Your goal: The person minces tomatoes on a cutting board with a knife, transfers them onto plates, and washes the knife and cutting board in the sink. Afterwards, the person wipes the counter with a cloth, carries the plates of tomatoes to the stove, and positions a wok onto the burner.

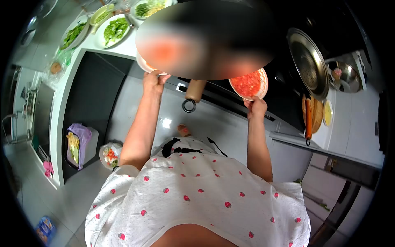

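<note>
My left hand [154, 82] is closed on the near edge of a white plate [142, 64]. Most of that plate lies behind a large oval blur, where a smeared red patch shows. My right hand [256, 108] grips the rim of a light-coloured bowl [265, 84] with a ridged wall. Finely chopped red food [248, 83], which looks like tomato, fills this bowl, and its far part is blurred too. Between my hands a tan handle [195, 89] with a black ring juts toward me from under the blur.
Plates of cut greens [116, 31] stand on the white counter [87, 44] at upper left. On the right are a large metal lid [307, 61], a steel bowl [345, 77], and an orange-handled tool [308, 117] by a wooden board [317, 115]. A purple-lined bin [85, 136] hangs at left.
</note>
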Motion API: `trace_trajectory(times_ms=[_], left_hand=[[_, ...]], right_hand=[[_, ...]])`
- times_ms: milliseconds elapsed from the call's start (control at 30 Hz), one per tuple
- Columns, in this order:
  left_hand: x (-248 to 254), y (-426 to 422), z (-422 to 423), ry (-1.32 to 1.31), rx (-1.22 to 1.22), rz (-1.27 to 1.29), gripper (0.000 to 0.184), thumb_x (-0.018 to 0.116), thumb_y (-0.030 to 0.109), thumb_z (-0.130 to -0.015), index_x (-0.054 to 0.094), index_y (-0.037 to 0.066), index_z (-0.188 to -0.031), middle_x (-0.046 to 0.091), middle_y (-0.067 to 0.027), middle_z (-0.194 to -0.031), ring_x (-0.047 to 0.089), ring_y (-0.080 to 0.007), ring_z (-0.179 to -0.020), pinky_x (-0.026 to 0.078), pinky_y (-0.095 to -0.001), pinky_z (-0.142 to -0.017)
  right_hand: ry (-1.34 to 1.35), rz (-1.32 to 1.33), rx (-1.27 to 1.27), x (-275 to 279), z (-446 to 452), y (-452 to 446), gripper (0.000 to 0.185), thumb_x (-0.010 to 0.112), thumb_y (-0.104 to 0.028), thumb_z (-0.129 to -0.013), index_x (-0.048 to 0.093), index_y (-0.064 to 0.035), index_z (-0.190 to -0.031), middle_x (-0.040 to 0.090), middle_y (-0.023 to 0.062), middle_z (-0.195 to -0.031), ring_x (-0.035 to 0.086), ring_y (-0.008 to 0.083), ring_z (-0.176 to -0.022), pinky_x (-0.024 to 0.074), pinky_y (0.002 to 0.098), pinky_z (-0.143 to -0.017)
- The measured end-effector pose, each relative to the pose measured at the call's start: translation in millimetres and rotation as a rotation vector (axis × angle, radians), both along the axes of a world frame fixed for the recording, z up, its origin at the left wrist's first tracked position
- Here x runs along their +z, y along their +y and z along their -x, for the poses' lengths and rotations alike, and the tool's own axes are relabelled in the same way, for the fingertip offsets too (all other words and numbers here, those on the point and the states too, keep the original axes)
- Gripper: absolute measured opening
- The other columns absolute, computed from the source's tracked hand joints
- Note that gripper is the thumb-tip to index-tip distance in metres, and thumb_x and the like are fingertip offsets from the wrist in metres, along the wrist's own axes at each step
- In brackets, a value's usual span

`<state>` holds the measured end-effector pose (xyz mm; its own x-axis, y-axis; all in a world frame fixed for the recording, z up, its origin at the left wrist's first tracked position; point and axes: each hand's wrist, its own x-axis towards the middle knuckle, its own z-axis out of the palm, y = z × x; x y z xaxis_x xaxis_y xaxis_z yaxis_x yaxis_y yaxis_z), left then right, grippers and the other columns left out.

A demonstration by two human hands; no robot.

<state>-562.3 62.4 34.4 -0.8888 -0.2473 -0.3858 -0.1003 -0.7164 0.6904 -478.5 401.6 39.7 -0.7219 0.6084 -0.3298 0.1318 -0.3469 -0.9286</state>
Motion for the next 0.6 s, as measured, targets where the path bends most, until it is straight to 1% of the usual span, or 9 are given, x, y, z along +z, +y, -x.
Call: trace_trajectory(times_ms=[67,167,233,267,367,400,500,533,600], left_hand=[[3.6,0.0,5.1,-0.009,0.011,-0.006,0.046,0.046,-0.011,-0.075,0.035,0.0,-0.119,0.052,-0.0194,-0.11,0.061,-0.0334,-0.084,0.059,-0.0389,-0.061],[6.1,2.6,14.2,-0.03,0.033,-0.021,0.046,0.046,-0.011,-0.075,0.036,0.001,-0.118,0.052,-0.0192,-0.11,0.062,-0.0326,-0.083,0.058,-0.0382,-0.062],[3.2,4.4,12.4,-0.013,0.054,-0.007,0.042,0.048,-0.009,-0.078,0.038,0.001,-0.117,0.054,-0.018,-0.108,0.062,-0.0308,-0.082,0.058,-0.0366,-0.062],[3.1,5.4,15.2,-0.007,0.057,-0.001,0.04,0.048,-0.008,-0.079,0.039,0.001,-0.117,0.054,-0.0176,-0.107,0.062,-0.0303,-0.081,0.058,-0.0361,-0.061],[2.2,5.3,24.1,-0.037,0.054,0.098,0.036,0.051,-0.005,-0.08,0.04,-0.001,-0.114,0.056,-0.0162,-0.103,0.062,-0.0266,-0.079,0.058,-0.0322,-0.059],[3.3,4.6,27.0,-0.047,0.047,0.143,0.036,0.051,-0.005,-0.08,0.04,-0.001,-0.114,0.056,-0.0161,-0.103,0.063,-0.026,-0.079,0.057,-0.0313,-0.058],[9.7,5.7,21.7,-0.084,0.028,0.221,0.033,0.052,-0.003,-0.08,0.044,-0.001,-0.112,0.058,-0.0148,-0.101,0.063,-0.023,-0.079,0.057,-0.0278,-0.056],[10.3,5.0,23.1,-0.079,0.009,0.237,0.032,0.052,-0.003,-0.08,0.045,-0.002,-0.112,0.059,-0.0144,-0.101,0.063,-0.0227,-0.079,0.056,-0.0276,-0.056],[7.8,4.0,26.2,-0.055,0.008,0.223,0.032,0.052,-0.003,-0.079,0.048,-0.001,-0.11,0.06,-0.013,-0.1,0.063,-0.0218,-0.08,0.056,-0.0277,-0.057]], right_hand=[[-0.012,-0.001,-0.012,-2.9,4.0,-0.5,0.018,0.047,-0.003,-0.082,0.048,0.0098,-0.094,0.061,0.019,-0.078,0.063,0.0236,-0.056,0.053,0.0257,-0.044],[-0.03,-0.013,-0.035,-3.3,7.1,-3.5,0.017,0.048,-0.004,-0.083,0.047,0.0085,-0.094,0.061,0.0188,-0.078,0.063,0.0236,-0.056,0.053,0.0257,-0.044],[-0.023,-0.021,-0.032,-2.8,4.6,-4.2,0.016,0.048,-0.005,-0.084,0.046,0.0076,-0.093,0.061,0.0185,-0.079,0.063,0.0237,-0.056,0.0529,0.0257,-0.044],[-0.046,-0.027,-0.043,-3.1,6.1,-5.6,0.016,0.048,-0.004,-0.083,0.05,0.0071,-0.095,0.061,0.0165,-0.082,0.063,0.0198,-0.057,0.0533,0.0244,-0.046],[-0.01,0.009,-0.016,-10.6,12.4,-7.0,0.017,0.049,-0.006,-0.085,0.049,0.0072,-0.096,0.061,0.0159,-0.082,0.062,0.0192,-0.056,0.0535,0.0247,-0.048],[-0.018,0.018,0.003,-10.5,13.5,-8.6,0.018,0.05,-0.012,-0.088,0.051,0.0048,-0.096,0.061,0.0138,-0.082,0.062,0.0179,-0.059,0.0533,0.0245,-0.051],[0.073,0.112,0.048,-15.1,7.5,-15.0,0.021,0.052,-0.017,-0.088,0.051,0.0022,-0.096,0.062,0.0117,-0.082,0.063,0.0166,-0.063,0.0527,0.0239,-0.053],[0.051,0.117,0.036,-16.3,7.0,-20.3,0.027,0.051,-0.026,-0.089,0.051,0.0005,-0.097,0.062,0.0104,-0.083,0.062,0.0169,-0.066,0.0516,0.0265,-0.057],[0.06,0.187,0.069,-14.7,2.2,-35.5,0.031,0.049,-0.029,-0.09,0.05,0.0008,-0.098,0.062,0.0106,-0.081,0.061,0.018,-0.066,0.0508,0.0289,-0.06]])
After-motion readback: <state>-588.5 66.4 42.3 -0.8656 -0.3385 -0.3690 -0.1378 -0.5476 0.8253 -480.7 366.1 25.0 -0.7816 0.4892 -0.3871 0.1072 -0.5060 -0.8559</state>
